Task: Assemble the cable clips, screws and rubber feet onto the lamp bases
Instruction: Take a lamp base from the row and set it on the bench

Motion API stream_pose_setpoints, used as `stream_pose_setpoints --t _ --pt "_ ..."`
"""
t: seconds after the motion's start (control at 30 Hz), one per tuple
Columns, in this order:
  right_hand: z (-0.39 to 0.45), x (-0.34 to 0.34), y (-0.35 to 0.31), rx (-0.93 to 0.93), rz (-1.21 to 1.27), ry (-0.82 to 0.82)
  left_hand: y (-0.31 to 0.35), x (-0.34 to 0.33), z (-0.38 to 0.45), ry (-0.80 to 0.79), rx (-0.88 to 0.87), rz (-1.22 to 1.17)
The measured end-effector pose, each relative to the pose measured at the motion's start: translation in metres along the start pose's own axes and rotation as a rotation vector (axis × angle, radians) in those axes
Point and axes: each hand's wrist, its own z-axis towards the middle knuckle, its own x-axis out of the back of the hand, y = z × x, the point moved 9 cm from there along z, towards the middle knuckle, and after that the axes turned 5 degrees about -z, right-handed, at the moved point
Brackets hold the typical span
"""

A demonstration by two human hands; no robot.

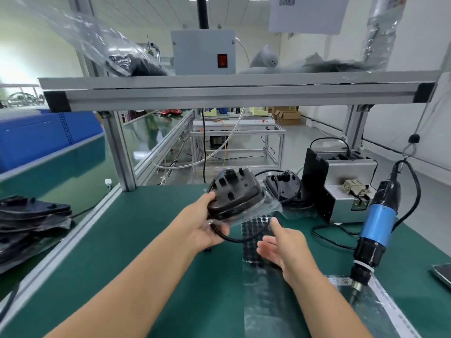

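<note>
1. A lamp base (234, 195) is held above the middle of the table (136, 240) in the grip of the left hand (207, 225), with its cable (234, 237) looping out below it.
2. The right hand (283, 245) hovers just right of the left hand, over a sheet of rubber feet (253, 230) lying on the table.
3. A second lamp base (283, 186) sits behind the sheet, just left of a screw feeder (346, 189) at the table's right rear.
4. An electric screwdriver (375, 228) hangs in front of the feeder, on the right.
5. A stack of lamp bases (29, 220) lies at the far left, beyond the table's left edge.
6. An overhead shelf (234, 91) spans above the table's rear, carrying a control box (202, 52).
</note>
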Motion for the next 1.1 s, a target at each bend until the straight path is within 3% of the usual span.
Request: stream_pose_setpoints --t 0.07,0.17,0.37,0.53,0.8,0.93,1.0,1.1 --pt "0.005 -0.006 -0.008 -0.038 0.135 -0.018 -0.008 -0.001 -0.009 -0.039 0.017 -0.055" --pt "0.013 -0.006 -0.035 0.019 0.12 0.022 -0.012 -0.002 -0.02 -0.085 -0.003 -0.133" --pt "-0.015 -0.029 -0.103 0.453 -0.224 -0.068 -0.013 0.017 -0.024 -0.041 -0.065 -0.148" --pt "-0.06 -0.044 -0.119 0.611 -0.456 -0.188 -0.016 0.033 -0.038 -0.059 -0.048 -0.198" --pt "-0.135 -0.029 -0.078 0.498 -0.51 -0.632 -0.033 0.072 -0.1 -0.226 -0.102 0.148" --pt "-0.184 -0.025 -0.018 0.231 -0.462 -0.889 -0.046 0.102 -0.123 -0.089 -0.191 0.233" --pt "-0.204 -0.025 0.009 0.176 -0.467 -0.906 -0.045 0.115 -0.133 0.015 -0.303 0.41" --pt "-0.214 -0.019 0.033 0.136 -0.495 -0.749 -0.053 0.125 -0.145 0.086 -0.323 0.586"
